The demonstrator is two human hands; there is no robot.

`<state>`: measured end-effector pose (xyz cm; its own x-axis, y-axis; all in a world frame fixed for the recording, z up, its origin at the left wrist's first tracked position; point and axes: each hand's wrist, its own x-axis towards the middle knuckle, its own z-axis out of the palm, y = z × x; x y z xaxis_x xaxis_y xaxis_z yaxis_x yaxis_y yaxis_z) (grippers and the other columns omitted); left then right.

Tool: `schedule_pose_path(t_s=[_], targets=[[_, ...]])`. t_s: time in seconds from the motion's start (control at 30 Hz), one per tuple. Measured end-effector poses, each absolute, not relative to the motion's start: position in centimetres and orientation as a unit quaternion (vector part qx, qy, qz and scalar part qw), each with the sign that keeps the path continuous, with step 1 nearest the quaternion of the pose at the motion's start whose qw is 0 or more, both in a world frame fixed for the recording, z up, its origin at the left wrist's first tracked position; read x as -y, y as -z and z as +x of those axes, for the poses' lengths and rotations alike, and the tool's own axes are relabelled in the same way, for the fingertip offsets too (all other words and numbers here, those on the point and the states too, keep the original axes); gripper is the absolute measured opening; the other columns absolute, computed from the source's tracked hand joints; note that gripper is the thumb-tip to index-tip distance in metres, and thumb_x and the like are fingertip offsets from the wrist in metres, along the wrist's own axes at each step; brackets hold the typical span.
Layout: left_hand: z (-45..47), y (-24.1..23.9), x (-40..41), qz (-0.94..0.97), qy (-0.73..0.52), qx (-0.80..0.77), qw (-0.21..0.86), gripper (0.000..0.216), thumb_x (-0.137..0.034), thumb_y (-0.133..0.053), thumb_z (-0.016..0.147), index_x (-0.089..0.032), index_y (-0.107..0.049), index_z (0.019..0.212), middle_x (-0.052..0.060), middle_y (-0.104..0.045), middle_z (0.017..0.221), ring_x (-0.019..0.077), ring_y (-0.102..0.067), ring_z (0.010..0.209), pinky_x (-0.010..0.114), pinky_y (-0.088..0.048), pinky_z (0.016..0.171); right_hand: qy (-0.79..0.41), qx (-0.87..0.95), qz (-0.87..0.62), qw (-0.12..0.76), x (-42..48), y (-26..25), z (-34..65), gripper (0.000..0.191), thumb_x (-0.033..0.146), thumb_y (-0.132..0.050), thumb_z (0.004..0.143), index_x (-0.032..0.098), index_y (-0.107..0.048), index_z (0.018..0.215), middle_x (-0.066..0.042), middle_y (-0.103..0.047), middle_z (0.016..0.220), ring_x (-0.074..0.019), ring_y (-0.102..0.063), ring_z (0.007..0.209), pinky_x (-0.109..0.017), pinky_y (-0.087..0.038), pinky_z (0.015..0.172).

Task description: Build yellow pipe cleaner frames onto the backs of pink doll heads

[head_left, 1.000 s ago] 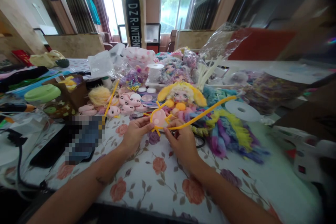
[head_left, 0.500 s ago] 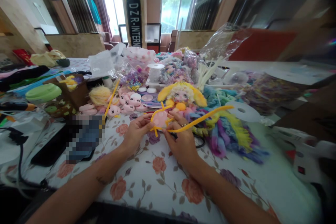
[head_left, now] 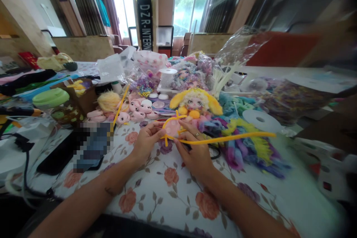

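Observation:
Both my hands meet over the floral tablecloth (head_left: 173,193). My left hand (head_left: 145,143) pinches the left side of a small pink doll face piece (head_left: 172,127). A yellow pipe cleaner (head_left: 223,139) is wrapped around that piece, and its long free end sticks out to the right. My right hand (head_left: 195,152) is closed on the pipe cleaner right below the pink piece. A finished doll with yellow hair (head_left: 195,102) sits just behind my hands.
Several pink doll faces (head_left: 136,108) lie at the back left beside a yellow fluff ball (head_left: 107,101). Colourful yarn (head_left: 245,145) spreads to the right, with a white glue gun (head_left: 323,160) beyond. A blurred phone (head_left: 92,145) and black cable (head_left: 25,163) lie left.
The pipe cleaner's free end has swung down from pointing up-right to nearly level. My hands stayed on the pink piece.

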<state>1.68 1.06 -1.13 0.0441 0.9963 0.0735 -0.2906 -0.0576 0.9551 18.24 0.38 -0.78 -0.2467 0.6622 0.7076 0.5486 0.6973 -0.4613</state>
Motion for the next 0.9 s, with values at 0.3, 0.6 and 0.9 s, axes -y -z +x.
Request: schedule_pose_path(t_s=[0.3, 0.6, 0.9], targets=[[1.81, 0.92, -0.81, 0.443, -0.576, -0.387, 0.568, 0.039, -0.033, -0.073, 0.069, -0.014, -0.063, 0.102, 0.007, -0.071, 0.082, 0.0183, -0.066, 0.07, 0.029, -0.052, 0.065, -0.142, 0.761, -0.395, 0.495, -0.01, 0.5, 18.18, 0.008, 0.02, -0.052, 0.082, 0.022, -0.052, 0.075, -0.013, -0.057, 0.126, -0.0278, -0.05, 0.121, -0.047, -0.039, 0.098], [1.69, 0.66, -0.41, 0.456, -0.594, -0.389, 0.537, 0.03, -0.032, -0.068, 0.074, -0.018, -0.057, 0.098, 0.003, -0.069, 0.08, 0.0149, -0.064, 0.07, 0.027, -0.051, 0.067, -0.135, 0.765, -0.357, 0.519, 0.26, 0.41, 18.35, 0.007, 0.016, -0.054, 0.079, 0.022, -0.053, 0.075, -0.014, -0.059, 0.124, -0.0283, -0.052, 0.119, -0.047, -0.043, 0.096], [1.73, 0.61, -0.46, 0.463, -0.592, -0.386, 0.535, 0.04, -0.027, -0.073, 0.069, -0.018, -0.063, 0.108, 0.004, -0.069, 0.084, 0.0133, -0.062, 0.074, 0.022, -0.048, 0.063, -0.092, 0.762, -0.347, 0.539, 0.17, 0.6, 18.19, 0.011, 0.012, -0.056, 0.079, 0.022, -0.055, 0.074, -0.011, -0.057, 0.128, -0.0269, -0.048, 0.123, -0.046, -0.043, 0.099]])
